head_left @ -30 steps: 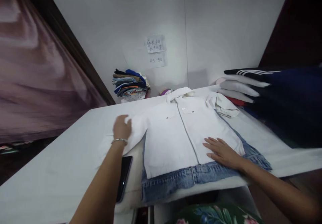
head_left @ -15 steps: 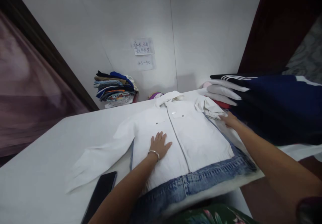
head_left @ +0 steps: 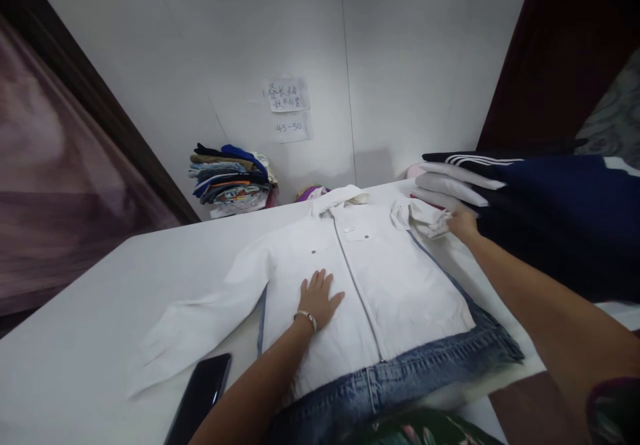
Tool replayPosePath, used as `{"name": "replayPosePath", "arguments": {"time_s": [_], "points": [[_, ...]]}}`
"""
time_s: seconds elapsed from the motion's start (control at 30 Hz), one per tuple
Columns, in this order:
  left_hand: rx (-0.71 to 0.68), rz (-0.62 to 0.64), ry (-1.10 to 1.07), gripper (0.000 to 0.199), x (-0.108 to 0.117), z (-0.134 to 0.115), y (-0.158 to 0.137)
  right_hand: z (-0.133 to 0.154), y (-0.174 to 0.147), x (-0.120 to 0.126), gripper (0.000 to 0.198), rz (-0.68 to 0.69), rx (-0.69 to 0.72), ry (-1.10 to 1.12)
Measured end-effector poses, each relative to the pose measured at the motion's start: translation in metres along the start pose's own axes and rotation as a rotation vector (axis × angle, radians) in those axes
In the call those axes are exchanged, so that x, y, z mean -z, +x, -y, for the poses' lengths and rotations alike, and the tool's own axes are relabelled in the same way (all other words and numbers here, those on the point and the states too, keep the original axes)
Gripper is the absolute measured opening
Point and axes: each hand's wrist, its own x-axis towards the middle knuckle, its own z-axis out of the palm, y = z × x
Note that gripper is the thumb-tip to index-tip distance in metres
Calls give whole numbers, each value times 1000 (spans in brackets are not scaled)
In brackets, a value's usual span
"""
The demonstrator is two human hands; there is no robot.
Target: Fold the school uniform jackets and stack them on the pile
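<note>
A white zip-front jacket with a collar and blue denim at its hem and sides lies face up, zip closed. My left hand, with a bracelet at the wrist, rests flat on its front, fingers spread. At the jacket's upper right, my right hand grips the end of the bunched white sleeve; its fingertips are partly hidden. The other sleeve stretches out to the lower left. A dark phone lies beside my left forearm.
The white table reaches to the wall. A stack of folded clothes stands at the back left, and a purple item sits behind the collar. At right is a larger pile of navy, black and white garments. Handwritten notes hang on the wall.
My right hand has shifted slightly up and outward with the sleeve end. My left hand stays flat on the jacket. The view has shifted a little.
</note>
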Motion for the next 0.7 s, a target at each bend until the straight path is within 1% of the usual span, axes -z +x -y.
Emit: {"name": "replayPosePath", "arguments": {"time_s": [0.1, 0.17, 0.23, 0.27, 0.3, 0.37, 0.43, 0.5, 0.57, 0.63, 0.7], "points": [[-8, -17, 2, 67, -2, 1, 0, 16, 8, 33, 50, -73, 169, -62], [-12, -32, 7, 67, -4, 3, 1, 27, 17, 60, 50, -147, 310, -126], [-15, -47, 13, 66, -5, 3, 2, 33, 27, 91, 43, -304, 455, -238], [-14, -51, 14, 66, -5, 4, 2, 34, 32, 105, 40, -379, 489, -278], [-13, -51, 14, 65, -5, 3, 2, 35, 36, 119, 38, -437, 502, -311], [-13, -48, 11, 65, -4, 3, 2, 34, 40, 142, 38, -525, 472, -331], [-14, -47, 8, 65, -4, 2, 2, 32, 41, 157, 40, -607, 433, -325], [-12, -50, 5, 64, -5, 2, 1, 32, 42, 166, 40, -669, 393, -304], [-8, -50, -8, 64, -6, 4, 1, 35, 44, 171, 39, -671, 353, -255], [3, -38, -46, 63, -3, 5, 2, 44, 47, 173, 41, -646, 333, -160], [43, 3, -134, 61, 6, 2, 7, 61, 48, 171, 40, -632, 376, -41]]}}
